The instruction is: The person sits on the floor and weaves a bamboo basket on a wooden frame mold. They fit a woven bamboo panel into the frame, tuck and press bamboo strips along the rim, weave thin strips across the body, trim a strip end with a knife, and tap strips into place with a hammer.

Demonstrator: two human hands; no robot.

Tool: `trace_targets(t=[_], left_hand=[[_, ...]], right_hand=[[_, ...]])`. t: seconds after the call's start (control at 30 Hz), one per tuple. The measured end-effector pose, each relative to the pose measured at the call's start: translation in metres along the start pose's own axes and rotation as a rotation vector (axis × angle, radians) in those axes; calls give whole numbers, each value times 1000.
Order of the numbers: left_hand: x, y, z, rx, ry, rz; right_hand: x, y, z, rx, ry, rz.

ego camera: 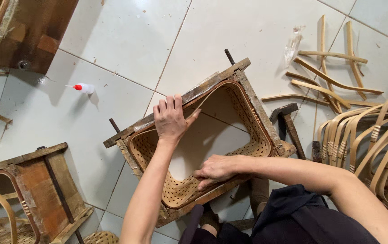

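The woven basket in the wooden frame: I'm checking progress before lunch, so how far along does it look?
Done: the woven basket walls sit inside the wooden frame, and a bent rim strip lines the top. In hand: the left hand presses the rim at the far edge, the right hand at the near edge. Left: the bottom is open, with floor tile showing through; the hammer and loose bamboo strips lie unused.

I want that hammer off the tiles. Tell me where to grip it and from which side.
Grip the dark wooden handle of the hammer near its free lower end, reaching from the right. The metal head lies tight beside the rectangular wooden frame, so that side looks cramped.
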State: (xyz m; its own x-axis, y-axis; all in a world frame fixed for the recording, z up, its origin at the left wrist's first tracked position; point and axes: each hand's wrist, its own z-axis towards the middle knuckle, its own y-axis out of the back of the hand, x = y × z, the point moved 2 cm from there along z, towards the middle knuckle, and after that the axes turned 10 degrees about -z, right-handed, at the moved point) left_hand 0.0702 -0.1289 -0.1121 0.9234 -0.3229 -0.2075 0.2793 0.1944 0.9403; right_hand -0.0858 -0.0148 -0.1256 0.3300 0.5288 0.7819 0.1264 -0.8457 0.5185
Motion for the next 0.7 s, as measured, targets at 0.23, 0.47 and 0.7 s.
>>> trace_targets(t=[0.23, 0.47, 0.7], left_hand=[[7, -3, 10, 9, -76, -12], [13, -8, 14, 12, -126, -16], [15, -5, 23, 102, -91, -73]], right_hand=[[0, 2, 3, 9, -10, -30], [-1, 3, 1, -17, -11, -36], [-2, -7, 6, 93, -56, -122]])
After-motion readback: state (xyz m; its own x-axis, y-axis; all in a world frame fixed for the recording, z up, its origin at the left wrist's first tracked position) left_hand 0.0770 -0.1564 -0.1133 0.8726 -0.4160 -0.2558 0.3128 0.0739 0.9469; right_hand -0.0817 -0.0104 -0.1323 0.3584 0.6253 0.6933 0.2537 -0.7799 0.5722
